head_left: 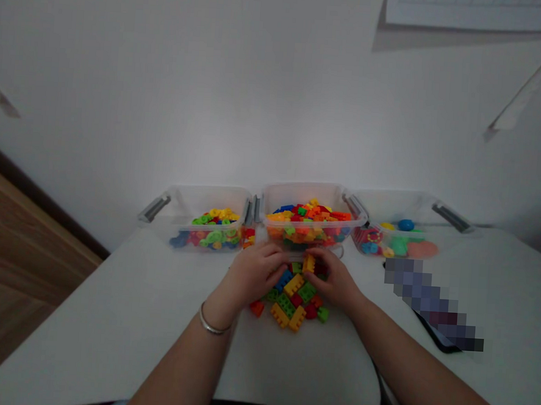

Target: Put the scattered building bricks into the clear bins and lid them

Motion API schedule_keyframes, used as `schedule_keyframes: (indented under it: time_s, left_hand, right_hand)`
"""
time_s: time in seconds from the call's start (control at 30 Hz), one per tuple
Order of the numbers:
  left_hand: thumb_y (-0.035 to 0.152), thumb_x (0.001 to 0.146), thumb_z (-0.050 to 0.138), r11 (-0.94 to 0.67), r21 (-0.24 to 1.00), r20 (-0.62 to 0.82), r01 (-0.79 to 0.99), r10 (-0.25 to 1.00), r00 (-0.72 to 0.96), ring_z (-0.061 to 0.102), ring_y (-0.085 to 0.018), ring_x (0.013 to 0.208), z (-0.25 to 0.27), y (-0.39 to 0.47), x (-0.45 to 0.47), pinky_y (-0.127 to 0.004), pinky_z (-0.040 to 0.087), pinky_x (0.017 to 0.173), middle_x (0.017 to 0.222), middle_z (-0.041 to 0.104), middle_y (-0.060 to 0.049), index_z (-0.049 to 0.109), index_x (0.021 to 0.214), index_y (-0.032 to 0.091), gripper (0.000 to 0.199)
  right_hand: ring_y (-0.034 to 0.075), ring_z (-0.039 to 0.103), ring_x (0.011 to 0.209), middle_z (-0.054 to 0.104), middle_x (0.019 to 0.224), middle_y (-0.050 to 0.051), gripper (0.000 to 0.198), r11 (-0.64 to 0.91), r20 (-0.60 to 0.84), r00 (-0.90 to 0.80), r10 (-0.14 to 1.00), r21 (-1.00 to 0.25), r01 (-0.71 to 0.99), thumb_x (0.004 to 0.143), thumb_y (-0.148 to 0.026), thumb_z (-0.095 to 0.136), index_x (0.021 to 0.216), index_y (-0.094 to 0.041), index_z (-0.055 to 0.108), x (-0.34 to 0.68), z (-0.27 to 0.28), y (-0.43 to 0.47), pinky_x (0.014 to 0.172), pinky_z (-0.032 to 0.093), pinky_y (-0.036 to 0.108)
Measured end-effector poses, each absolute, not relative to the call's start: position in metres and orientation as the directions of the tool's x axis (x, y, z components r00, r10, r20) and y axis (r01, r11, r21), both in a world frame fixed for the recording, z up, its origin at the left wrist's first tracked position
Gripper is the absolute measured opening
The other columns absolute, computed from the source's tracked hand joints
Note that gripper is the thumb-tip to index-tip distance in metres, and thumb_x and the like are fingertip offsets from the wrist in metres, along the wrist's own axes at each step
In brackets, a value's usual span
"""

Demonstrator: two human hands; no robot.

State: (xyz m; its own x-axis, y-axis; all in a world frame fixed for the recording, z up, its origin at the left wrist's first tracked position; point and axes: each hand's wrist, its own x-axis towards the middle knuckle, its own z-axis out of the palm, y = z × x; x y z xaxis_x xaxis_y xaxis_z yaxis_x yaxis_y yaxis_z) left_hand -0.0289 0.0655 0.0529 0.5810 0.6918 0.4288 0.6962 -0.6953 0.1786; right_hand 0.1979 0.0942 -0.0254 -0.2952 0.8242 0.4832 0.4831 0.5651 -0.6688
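A pile of toy building blocks in several colours lies on the white table between my two hands. At the pile's far side, my right hand (336,281) pinches a yellow building block (309,264) between thumb and fingers. My left hand (258,270) is over the pile's left side, fingers stretched out and slightly bent. Close to its fingertips is a blue block (283,280); whether they touch it I cannot tell. Nearer to me lie a green block (286,304), a yellow block (279,315) and a red block (310,311).
Three clear plastic bins line the wall: a left bin (211,196) and a middle bin (305,189) with colourful pieces, and a right bin (394,201) with assorted toys. A phone-like object (445,344), mostly blurred out, lies at right on the table (161,342).
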Motion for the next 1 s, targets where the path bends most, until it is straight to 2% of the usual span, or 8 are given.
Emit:
schedule_keyframes:
  time_s: [0.2, 0.33, 0.5, 0.63, 0.7, 0.87, 0.93, 1.0]
  left_hand:
    - [0.017, 0.092, 0.055, -0.732, 0.322, 0.352, 0.600, 0.681, 0.642, 0.063, -0.019, 0.104, 0.020, 0.077, -0.023, -0.034, 0.051, 0.094, 0.111, 0.071, -0.005, 0.069, 0.107, 0.019, 0.021]
    - [0.019, 0.091, 0.057, -0.682, 0.373, 0.309, 0.629, 0.731, 0.609, 0.060, -0.022, 0.112, 0.016, 0.078, -0.023, -0.039, 0.049, 0.100, 0.120, 0.067, -0.008, 0.067, 0.114, 0.020, 0.026]
    - [0.019, 0.090, 0.057, -0.641, 0.381, 0.299, 0.667, 0.768, 0.567, 0.058, -0.022, 0.117, 0.019, 0.080, -0.029, -0.038, 0.048, 0.103, 0.124, 0.065, -0.009, 0.067, 0.117, 0.020, 0.028]
    - [0.021, 0.091, 0.057, -0.645, 0.352, 0.276, 0.678, 0.764, 0.583, 0.060, -0.023, 0.114, 0.019, 0.080, -0.030, -0.039, 0.049, 0.101, 0.121, 0.066, -0.008, 0.067, 0.117, 0.020, 0.028]
    - [0.021, 0.090, 0.058, -0.651, 0.341, 0.265, 0.678, 0.758, 0.595, 0.060, -0.022, 0.112, 0.019, 0.081, -0.029, -0.039, 0.049, 0.100, 0.120, 0.067, -0.007, 0.067, 0.116, 0.021, 0.027]
    - [0.021, 0.090, 0.058, -0.657, 0.324, 0.274, 0.680, 0.754, 0.597, 0.059, -0.022, 0.114, 0.018, 0.082, -0.031, -0.039, 0.048, 0.102, 0.121, 0.067, -0.007, 0.067, 0.117, 0.022, 0.028]
    - [0.021, 0.090, 0.057, -0.629, 0.311, 0.269, 0.713, 0.778, 0.568, 0.059, -0.022, 0.115, 0.020, 0.082, -0.033, -0.039, 0.049, 0.101, 0.121, 0.067, -0.008, 0.067, 0.117, 0.021, 0.028]
    - [0.021, 0.090, 0.057, -0.563, 0.286, 0.250, 0.775, 0.825, 0.507, 0.060, -0.023, 0.113, 0.024, 0.080, -0.036, -0.038, 0.049, 0.100, 0.121, 0.066, -0.009, 0.067, 0.116, 0.019, 0.028]
  right_hand:
    - [0.024, 0.064, 0.103, 0.069, 0.109, 0.009, 0.030, 0.598, 0.522, -0.299, 0.799, -0.635, 0.489, 0.085, -0.033, 0.060, 0.113, -0.022, 0.061, 0.202, -0.026, 0.094, 0.090, 0.052, 0.041]
    - [0.024, 0.065, 0.098, 0.070, 0.104, 0.008, 0.029, 0.662, 0.614, -0.269, 0.742, -0.608, 0.438, 0.085, -0.036, 0.062, 0.111, -0.024, 0.062, 0.203, -0.020, 0.090, 0.086, 0.053, 0.041]
    - [0.024, 0.063, 0.107, 0.067, 0.113, 0.008, 0.038, 0.720, 0.753, -0.058, 0.656, -0.600, 0.349, 0.084, -0.035, 0.066, 0.119, -0.026, 0.056, 0.206, 0.006, 0.084, 0.093, 0.051, 0.043]
    - [0.024, 0.062, 0.111, 0.064, 0.119, 0.009, 0.043, 0.701, 0.756, 0.148, 0.638, -0.649, 0.296, 0.081, -0.035, 0.069, 0.120, -0.027, 0.052, 0.210, 0.041, 0.098, 0.096, 0.049, 0.045]
    - [0.023, 0.062, 0.109, 0.065, 0.118, 0.008, 0.041, 0.693, 0.742, 0.184, 0.644, -0.668, 0.269, 0.081, -0.034, 0.068, 0.118, -0.026, 0.052, 0.213, 0.059, 0.111, 0.095, 0.049, 0.044]
    - [0.022, 0.065, 0.100, 0.070, 0.108, 0.007, 0.026, 0.582, 0.675, 0.161, 0.720, -0.714, 0.389, 0.080, -0.037, 0.064, 0.101, -0.023, 0.060, 0.219, 0.085, 0.143, 0.094, 0.049, 0.043]
    - [0.022, 0.065, 0.099, 0.071, 0.105, 0.008, 0.027, 0.516, 0.633, 0.150, 0.759, -0.726, 0.454, 0.082, -0.040, 0.060, 0.100, -0.021, 0.062, 0.218, 0.084, 0.149, 0.092, 0.050, 0.042]
    - [0.024, 0.066, 0.097, 0.072, 0.105, 0.010, 0.030, 0.448, 0.609, 0.111, 0.786, -0.683, 0.577, 0.083, -0.042, 0.058, 0.101, -0.019, 0.065, 0.215, 0.080, 0.150, 0.091, 0.050, 0.043]
